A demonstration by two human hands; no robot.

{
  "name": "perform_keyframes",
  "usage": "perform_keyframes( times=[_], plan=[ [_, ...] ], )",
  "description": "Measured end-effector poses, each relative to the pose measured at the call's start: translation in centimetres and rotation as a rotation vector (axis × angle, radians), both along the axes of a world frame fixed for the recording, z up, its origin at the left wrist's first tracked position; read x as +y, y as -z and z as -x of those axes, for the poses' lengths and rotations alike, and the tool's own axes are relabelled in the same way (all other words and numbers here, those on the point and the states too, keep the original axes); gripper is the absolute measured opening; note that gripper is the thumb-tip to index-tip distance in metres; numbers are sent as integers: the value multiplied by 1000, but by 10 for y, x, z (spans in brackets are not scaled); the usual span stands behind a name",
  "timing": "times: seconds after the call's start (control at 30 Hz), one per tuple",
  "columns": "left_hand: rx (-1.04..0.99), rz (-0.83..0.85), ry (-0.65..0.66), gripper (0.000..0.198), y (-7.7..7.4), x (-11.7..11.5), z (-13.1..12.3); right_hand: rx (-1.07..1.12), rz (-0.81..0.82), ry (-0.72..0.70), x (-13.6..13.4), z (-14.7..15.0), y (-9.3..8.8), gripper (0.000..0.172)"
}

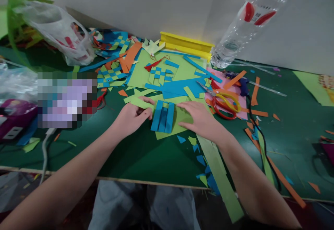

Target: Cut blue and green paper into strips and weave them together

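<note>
Left grip [134,115]: narrow; a green strip [142,103] is held at the fingers, and the thumb is set just beside the blue piece.
Right grip [195,117]: wide, thumb and fingers parted, turned toward the blue piece; whether it is touched cannot be told.
Blue piece [163,117]: placed between the grips, folded strips side by side, on a green sheet [167,136].
Bench [125,164]: dark green, strewn with cuttings; woven pieces [111,77] are laid beyond the left grip, scissors [217,94] beyond the right.
Wall [146,7]: pale; a yellow rail [186,44] and a bottle [240,31] are set before it.
Front edge [146,182]: crossed by both forearms; overhung by a long strip [219,174].
Open room: bare bench is left nearer the edge between the forearms, bordered rightward by blue scraps [200,160].
</note>
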State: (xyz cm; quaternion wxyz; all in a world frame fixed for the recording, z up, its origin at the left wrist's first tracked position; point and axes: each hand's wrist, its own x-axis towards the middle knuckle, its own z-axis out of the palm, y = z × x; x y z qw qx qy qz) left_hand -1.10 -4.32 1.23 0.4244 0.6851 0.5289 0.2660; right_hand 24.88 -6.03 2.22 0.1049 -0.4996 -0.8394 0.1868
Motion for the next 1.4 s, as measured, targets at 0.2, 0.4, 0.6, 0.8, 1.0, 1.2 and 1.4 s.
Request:
perform_keyframes(
  times=[0.2,0.4,0.6,0.8,1.0,1.2,1.4],
  plan=[
    [-168,104,7,17,-4,-2,-3,44,26,38,3,-6,-1,45],
    [-127,124,-10,26,-6,-3,-3,83,34,40,4,-4,5,54],
    [54,35,7,29,-1,0,2,129,68,97,8,-6,6,43],
    [-95,106,2,19,-4,-4,-3,158,65,111,8,-9,7,37],
    [104,-46,-40,27,-8,-6,-3,168,-28,68,7,-6,7,33],
    [276,-431,65,42,6,1,-3,95,59,262,-2,10,1,31],
    [346,-435,196,54,18,9,-8,99,266,300,-7,18,-4,41]
  ],
)
